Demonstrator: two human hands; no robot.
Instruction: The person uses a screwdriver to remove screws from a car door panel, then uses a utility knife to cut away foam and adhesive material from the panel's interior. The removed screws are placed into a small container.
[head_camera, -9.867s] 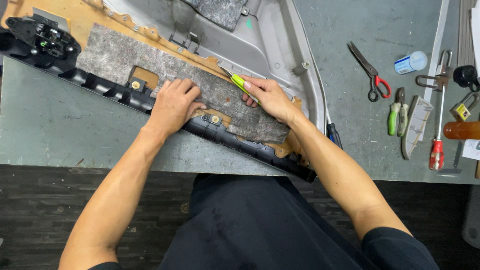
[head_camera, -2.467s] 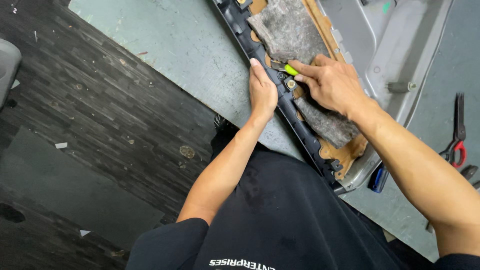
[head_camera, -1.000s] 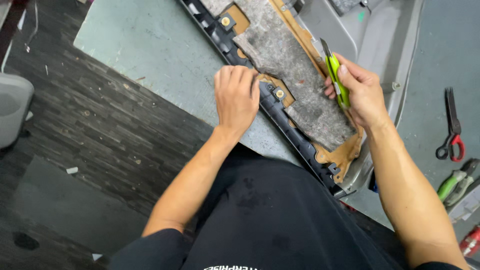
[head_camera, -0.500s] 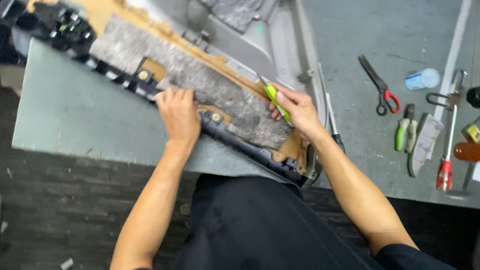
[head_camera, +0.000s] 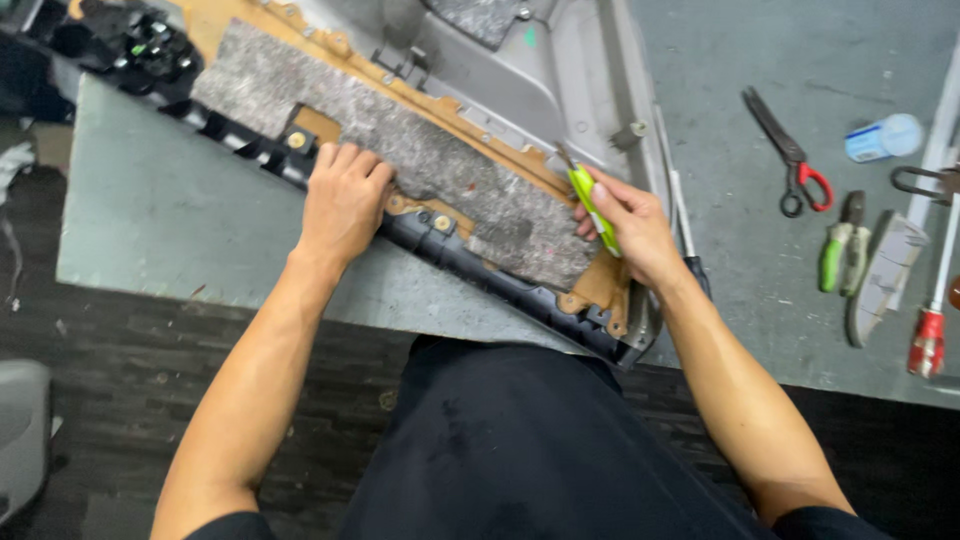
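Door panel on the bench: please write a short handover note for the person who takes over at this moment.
Left hand: flat on the door panel, at the lower edge of the grey felt.
Right hand: grips a green cutter, tip at the felt's upper edge.
Done: felt lies on the brown backing, largely in place.
Left: cannot tell how much is cut.
Scissors and screwdriver lie to the right.

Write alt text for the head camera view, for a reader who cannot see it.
Seen from above, a person's left hand presses on grey felt padding on an upturned car door panel, while the right hand holds a lime green tool at the felt's edge. The panel lies on a grey workbench, with red-handled scissors and a red-handled screwdriver to the right.
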